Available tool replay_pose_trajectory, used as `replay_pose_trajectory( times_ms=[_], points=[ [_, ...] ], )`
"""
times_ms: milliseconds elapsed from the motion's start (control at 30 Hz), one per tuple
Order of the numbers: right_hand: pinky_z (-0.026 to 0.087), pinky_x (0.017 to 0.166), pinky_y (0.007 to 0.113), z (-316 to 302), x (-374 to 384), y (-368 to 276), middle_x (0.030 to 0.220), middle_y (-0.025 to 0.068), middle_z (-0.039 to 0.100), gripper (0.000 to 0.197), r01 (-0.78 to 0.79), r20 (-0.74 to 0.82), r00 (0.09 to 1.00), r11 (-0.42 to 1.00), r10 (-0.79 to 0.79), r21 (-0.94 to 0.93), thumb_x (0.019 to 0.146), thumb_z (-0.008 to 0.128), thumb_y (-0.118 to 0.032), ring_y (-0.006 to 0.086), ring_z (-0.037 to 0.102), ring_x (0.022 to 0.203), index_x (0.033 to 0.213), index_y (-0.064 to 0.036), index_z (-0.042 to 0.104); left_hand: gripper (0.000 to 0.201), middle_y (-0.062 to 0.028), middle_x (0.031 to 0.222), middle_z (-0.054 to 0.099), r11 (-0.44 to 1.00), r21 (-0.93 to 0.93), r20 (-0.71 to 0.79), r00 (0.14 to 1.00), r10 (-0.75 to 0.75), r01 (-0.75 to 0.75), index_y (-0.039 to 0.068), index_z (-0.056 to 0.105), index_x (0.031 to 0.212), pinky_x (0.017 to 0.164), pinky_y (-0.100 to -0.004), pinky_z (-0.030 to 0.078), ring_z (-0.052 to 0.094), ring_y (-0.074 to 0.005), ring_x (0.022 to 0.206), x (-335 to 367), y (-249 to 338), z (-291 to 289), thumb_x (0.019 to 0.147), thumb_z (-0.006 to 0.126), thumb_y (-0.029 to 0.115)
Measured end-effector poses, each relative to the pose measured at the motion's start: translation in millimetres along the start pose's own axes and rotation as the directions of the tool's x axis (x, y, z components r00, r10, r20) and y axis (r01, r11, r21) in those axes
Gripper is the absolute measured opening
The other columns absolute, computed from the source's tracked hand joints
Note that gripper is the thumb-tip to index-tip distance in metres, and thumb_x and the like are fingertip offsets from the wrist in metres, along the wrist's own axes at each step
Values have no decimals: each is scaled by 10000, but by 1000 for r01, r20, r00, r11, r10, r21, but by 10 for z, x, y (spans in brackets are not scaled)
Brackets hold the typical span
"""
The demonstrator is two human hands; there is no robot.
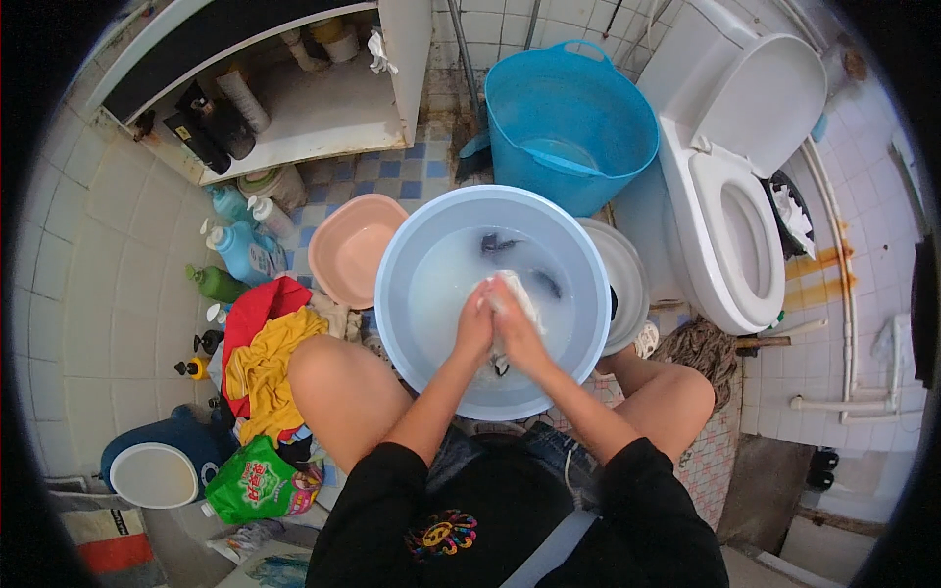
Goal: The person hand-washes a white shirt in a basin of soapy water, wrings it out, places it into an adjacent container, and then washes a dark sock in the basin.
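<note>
A round light-blue basin of cloudy, whitish water stands between my knees. Over its middle, my left hand and my right hand press together, closed around a wet white cloth. Part of the cloth sticks out beside the right fingers; the rest is hidden between my palms. A dark piece of fabric floats near the far side of the basin. Another dark piece lies in the water to the right of my hands.
A pink basin sits at left, near detergent bottles and piled red and yellow clothes. Beyond stands a blue tub. At right are a grey-white basin, a toilet and a mop head.
</note>
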State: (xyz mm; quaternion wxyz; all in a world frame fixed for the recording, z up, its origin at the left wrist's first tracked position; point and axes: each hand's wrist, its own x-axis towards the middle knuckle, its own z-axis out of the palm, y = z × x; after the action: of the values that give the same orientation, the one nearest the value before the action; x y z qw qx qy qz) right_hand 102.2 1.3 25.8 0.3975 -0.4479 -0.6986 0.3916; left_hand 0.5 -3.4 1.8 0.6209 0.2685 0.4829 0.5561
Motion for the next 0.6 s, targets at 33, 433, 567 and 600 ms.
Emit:
replay_pose_trajectory(
  times_ms=[33,433,567,600],
  points=[
    [243,1008,328,71,-63,-117,1325,179,342,439,62,43,997,995,-58,-81,923,296,-250,279,334,1221,1275,8,344,341,-97,1143,505,958,-283,-50,997,-59,42,13,423,1221,891,-284,390,486,-158,1023,18,37,0,914,398,158],
    [152,1049,356,173,-150,-126,1339,200,315,470,79,157,984,997,-79,2,930,251,-316,328,248,1267,1215,18,418,381,-100,1187,470,930,-357,-150,978,-147,85,21,349,1270,900,-310,402,458,-187,1072,-76,287,110,922,384,170],
    [141,1052,364,-28,38,217,1344,204,305,464,-6,29,1000,989,2,148,929,253,-305,344,232,1271,1191,24,447,376,-100,1187,472,968,-180,151,977,-148,174,25,352,1269,886,-321,414,475,-177,1053,-163,-90,101,920,390,160],
    [135,1053,365,-166,102,433,1345,203,305,462,-61,-32,997,993,64,99,927,262,-306,342,225,1274,1185,25,455,378,-102,1193,469,952,-194,184,962,-202,236,17,354,1263,895,-320,407,461,-177,1080,-224,-150,142,919,399,165]
  ],
)
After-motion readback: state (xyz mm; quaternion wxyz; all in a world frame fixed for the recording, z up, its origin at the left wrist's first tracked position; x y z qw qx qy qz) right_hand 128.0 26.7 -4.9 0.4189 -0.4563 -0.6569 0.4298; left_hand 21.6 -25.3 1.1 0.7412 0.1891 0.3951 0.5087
